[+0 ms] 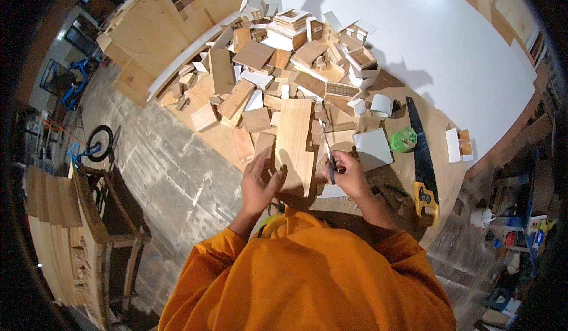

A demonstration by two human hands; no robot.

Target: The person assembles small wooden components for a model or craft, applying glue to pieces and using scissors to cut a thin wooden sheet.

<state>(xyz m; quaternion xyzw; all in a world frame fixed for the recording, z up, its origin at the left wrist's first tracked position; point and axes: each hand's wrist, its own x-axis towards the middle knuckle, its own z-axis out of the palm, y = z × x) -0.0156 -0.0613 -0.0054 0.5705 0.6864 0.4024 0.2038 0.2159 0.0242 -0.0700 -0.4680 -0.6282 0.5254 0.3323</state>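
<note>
A long pale wooden board [293, 144] with a stepped notch in its right edge lies in front of me. My left hand [258, 188] grips its near left side, thumb on the top face and fingers beside a smaller wood block [264, 144]. On the other side, my right hand [349, 177] is closed around a slim tool [327, 147] with a silver blade and black handle, pointing away from me. Whether it is scissors or a knife is hard to tell. Just beyond the hands rises a heap of wooden and white offcuts [254, 55].
A handsaw [423, 153] with a yellow handle lies at the right, beside a green container [403, 140] and a white cup-like roll [381, 105]. A white box [460, 145] sits farther right. Small model houses [253, 5] top the heap. A wooden rack [97, 236] stands at left.
</note>
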